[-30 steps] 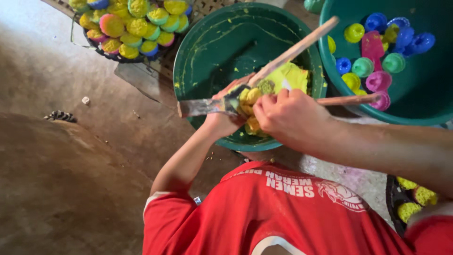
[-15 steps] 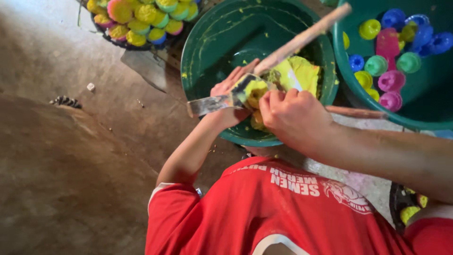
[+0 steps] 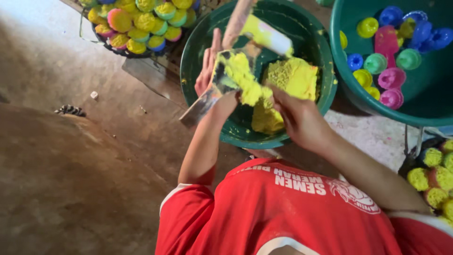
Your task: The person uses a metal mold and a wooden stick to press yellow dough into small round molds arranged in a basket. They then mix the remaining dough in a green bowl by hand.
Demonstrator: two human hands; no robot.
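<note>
Two green basins on the floor (image 3: 71,189): the dark green basin (image 3: 198,61) at centre holds one block of yellow crumbly dough (image 3: 288,80); the teal basin (image 3: 368,99) at the top right corner holds about a dozen small plastic moulds (image 3: 391,78), blue, pink, green and yellow. One tray of coloured cakes (image 3: 141,23) at the top left, count unclear. Left hand (image 3: 210,66) open, fingers apart, palm against one flat metal scraper (image 3: 212,92) loaded with dough. Right hand (image 3: 302,120) grip closed together on a dough lump over the basin; one pale stick (image 3: 240,19) above, holder unclear.
</note>
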